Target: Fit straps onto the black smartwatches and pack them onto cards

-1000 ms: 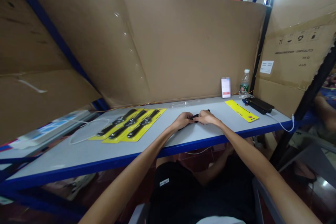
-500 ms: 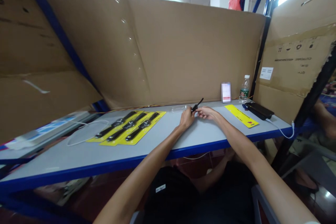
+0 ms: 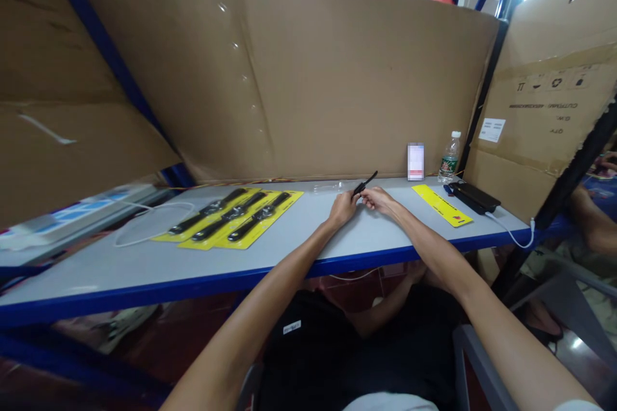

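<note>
Near the back of the grey table, my left hand [image 3: 343,207] is closed around a slim black tool [image 3: 365,185] whose thin end points up and to the right. My right hand [image 3: 379,200] meets it from the right, its fingers pinched together at the tool's side. The tool's lower part is hidden in my fingers, and its exact kind is too small to tell. Just behind my left hand lies a clear plastic shell [image 3: 330,187]. Left of my hands, several similar black tools [image 3: 260,215] lie on yellow cards [image 3: 284,209].
To the right lie a yellow card strip [image 3: 442,205] and a black case [image 3: 475,198] with a white cable. A phone [image 3: 415,162] and a water bottle [image 3: 448,157] stand at the back. Cardboard walls [image 3: 337,77] enclose the table; a power strip [image 3: 87,210] sits at left.
The camera view has tilted slightly downward, so the table sits higher in the picture. Both hands stay together at the black tool, with little visible change in grip.
</note>
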A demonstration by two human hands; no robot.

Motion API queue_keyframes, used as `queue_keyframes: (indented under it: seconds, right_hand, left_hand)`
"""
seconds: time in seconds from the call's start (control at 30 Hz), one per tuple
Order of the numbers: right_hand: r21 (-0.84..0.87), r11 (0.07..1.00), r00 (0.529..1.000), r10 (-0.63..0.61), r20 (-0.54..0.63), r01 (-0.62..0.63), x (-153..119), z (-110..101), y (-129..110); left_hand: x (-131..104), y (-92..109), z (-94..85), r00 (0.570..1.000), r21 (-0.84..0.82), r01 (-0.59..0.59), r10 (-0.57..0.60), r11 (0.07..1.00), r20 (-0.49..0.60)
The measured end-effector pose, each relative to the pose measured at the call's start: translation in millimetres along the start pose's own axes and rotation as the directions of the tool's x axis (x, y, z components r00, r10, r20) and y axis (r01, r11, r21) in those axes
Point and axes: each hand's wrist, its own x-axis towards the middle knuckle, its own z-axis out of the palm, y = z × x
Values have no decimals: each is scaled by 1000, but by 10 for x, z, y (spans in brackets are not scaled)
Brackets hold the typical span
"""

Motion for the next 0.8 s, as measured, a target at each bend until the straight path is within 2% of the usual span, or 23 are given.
queue_keyframes:
  seconds: [0.1,0.17,0.2,0.27,0.3,0.33,0.37,0.67,0.8]
  right_hand:
    - [-60,998,1000,-1,-3,1,-22,11,22]
    - [-225,972,997,-71,-34,62,-54,16,46]
    - [-357,926,987,-152,-51,124,-75,18,60]
    - [-636,734,937,-345,-48,238,-120,25,86]
    - [-734,626,906,-422,-35,263,-141,30,97]
    - [-789,555,884,-466,-31,265,-157,35,104]
    - [-815,522,874,-484,-40,252,-168,39,107]
    - [-782,564,844,-528,-94,265,-141,14,101]
    - [-792,506,821,-571,-10,342,-146,-5,113]
  left_hand:
    - [-16,21,-18,1000,31,19,-19,999,15]
    - [-20,25,-29,999,53,38,-39,998,18]
    - [-18,22,-32,999,62,51,-52,997,15]
    - [-5,9,-34,996,69,83,-84,994,7]
    - [6,-1,-32,995,67,103,-103,992,3]
    - [18,-11,-30,993,62,122,-122,991,1]
    - [32,-20,-28,991,50,137,-137,989,0]
    - [127,-66,-29,989,-121,147,-143,982,44]
    - [145,-84,-33,987,-160,158,-151,974,60]
